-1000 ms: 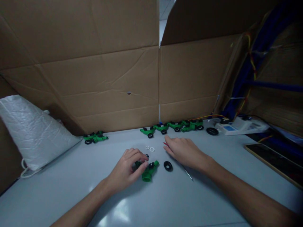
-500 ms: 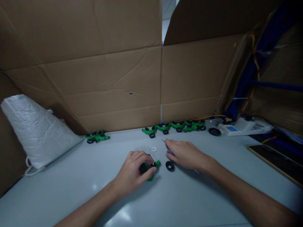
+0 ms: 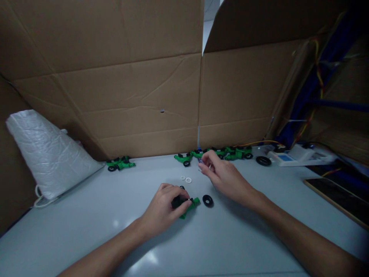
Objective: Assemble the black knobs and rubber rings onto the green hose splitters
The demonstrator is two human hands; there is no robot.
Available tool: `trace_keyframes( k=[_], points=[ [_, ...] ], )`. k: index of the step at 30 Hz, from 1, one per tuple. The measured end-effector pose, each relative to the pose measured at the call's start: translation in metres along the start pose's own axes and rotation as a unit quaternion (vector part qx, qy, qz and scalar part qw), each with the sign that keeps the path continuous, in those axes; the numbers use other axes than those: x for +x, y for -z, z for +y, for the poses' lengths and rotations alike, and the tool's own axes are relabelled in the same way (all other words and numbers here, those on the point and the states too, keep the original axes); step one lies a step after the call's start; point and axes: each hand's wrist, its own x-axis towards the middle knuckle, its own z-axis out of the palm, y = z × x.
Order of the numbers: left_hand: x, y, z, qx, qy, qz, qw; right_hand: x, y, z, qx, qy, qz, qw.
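Observation:
My left hand (image 3: 165,207) is closed round a small green plastic part with black pieces (image 3: 188,203) that rests on the grey table (image 3: 86,227). A black ring (image 3: 207,200) lies just right of that part. Two small white rings (image 3: 186,179) lie a little further back. My right hand (image 3: 223,175) is raised above the table behind the black ring, its fingers pinched on a thin tool (image 3: 200,161) whose tip shows near the fingertips.
A row of green parts with black wheels (image 3: 219,153) lines the cardboard wall (image 3: 129,96), with another pair (image 3: 119,164) to the left. A white woven bag (image 3: 43,154) lies left. A black ring (image 3: 263,161), a white device (image 3: 300,157) and a dark tablet (image 3: 343,198) sit right.
My right hand has lifted the thin tool off the table and moved it back toward the row of green parts. My left hand has turned the green part and kept hold of it.

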Motion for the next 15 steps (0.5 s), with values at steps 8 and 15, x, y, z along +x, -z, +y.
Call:
trace_keyframes(
  k=[8,15],
  points=[
    [0.001,0.002,0.001,-0.037,0.024,-0.008,0.999,-0.021,-0.03,-0.022,0.351,0.036,0.058,0.934],
    [0.002,0.0,-0.001,-0.056,0.026,-0.003,0.998,-0.029,-0.039,-0.024,0.362,0.061,0.038,0.929]
  ],
)
